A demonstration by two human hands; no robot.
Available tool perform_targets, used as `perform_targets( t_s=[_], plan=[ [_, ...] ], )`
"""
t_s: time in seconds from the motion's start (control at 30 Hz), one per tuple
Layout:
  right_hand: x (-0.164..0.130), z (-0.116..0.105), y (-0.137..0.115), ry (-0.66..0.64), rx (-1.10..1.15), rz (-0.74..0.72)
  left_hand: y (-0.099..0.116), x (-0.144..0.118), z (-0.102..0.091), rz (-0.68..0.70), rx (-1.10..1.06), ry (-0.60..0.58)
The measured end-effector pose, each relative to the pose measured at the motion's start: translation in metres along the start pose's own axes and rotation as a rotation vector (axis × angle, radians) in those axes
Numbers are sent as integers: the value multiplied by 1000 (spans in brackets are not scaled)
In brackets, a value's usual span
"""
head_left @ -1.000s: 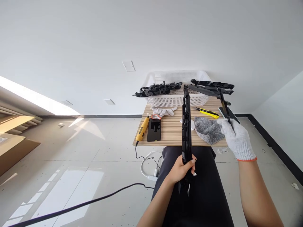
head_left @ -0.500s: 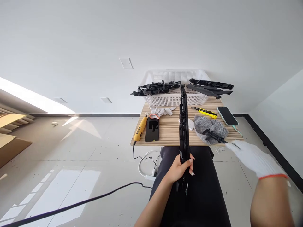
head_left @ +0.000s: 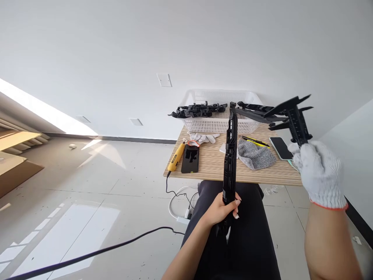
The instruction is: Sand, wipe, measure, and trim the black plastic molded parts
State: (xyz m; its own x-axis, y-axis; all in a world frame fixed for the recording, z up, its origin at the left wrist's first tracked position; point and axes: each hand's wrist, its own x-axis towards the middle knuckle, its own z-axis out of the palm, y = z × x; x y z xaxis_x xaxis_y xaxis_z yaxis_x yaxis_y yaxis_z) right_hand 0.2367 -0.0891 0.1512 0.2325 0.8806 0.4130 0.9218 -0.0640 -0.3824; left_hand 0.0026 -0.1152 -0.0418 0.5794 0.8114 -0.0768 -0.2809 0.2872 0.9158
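Black plastic trim strip [head_left: 230, 155] gripped near its lower end by bare left hand [head_left: 223, 210], fingers clenched round it; strip runs upright from lap, over desk [head_left: 210, 165] edge, top end reaching in front of white basket [head_left: 217, 122]. Right hand [head_left: 319, 175] in white knit glove w/ orange cuff, raised at right beside desk, fingers clenched on black caliper [head_left: 293, 116], beam held up, jaws pointing left, open, nothing between them. On desk L to R: yellow rotary tool [head_left: 176, 158] w/ cord off the edge, dark phone [head_left: 190, 159] just beside it, spare white glove [head_left: 202, 137] behind, grey cloth [head_left: 255, 154] right of strip, yellow-black utility knife [head_left: 255, 141] behind cloth, second phone [head_left: 281, 148] near right edge. More black trim parts [head_left: 199, 110] lying across basket rim, some sticking out both sides. Black cable [head_left: 87, 254] on floor lower left.
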Motion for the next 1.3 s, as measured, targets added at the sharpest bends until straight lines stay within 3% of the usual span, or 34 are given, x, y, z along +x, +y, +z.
perform_targets(
  t_s=[0.07, 0.2, 0.33, 0.43, 0.67, 0.97, 1.1, 1.3],
  plan=[
    [20, -2, -12, 87, -1, -36, 1, -1, 0, -12, 15, -30],
    [58, 0, -26, 175, -229, -235, 2, -5, 0, -43, 50, -90],
    [81, -11, -28, 287, -374, -293, 2, -8, -2, -50, 59, -120],
    [91, -22, -28, 295, -445, -305, 2, -8, -2, -47, 54, -124],
    [98, -25, -37, 222, -563, -278, 1, -8, -4, -57, 73, -135],
    [104, -16, -27, 210, -579, -341, 2, -8, -5, -87, 49, -149],
    [104, -15, -28, 150, -572, -316, 2, -8, -5, -94, 41, -145],
    [103, -15, -30, 170, -567, -301, 3, -9, -4, -91, 28, -158]
  ],
)
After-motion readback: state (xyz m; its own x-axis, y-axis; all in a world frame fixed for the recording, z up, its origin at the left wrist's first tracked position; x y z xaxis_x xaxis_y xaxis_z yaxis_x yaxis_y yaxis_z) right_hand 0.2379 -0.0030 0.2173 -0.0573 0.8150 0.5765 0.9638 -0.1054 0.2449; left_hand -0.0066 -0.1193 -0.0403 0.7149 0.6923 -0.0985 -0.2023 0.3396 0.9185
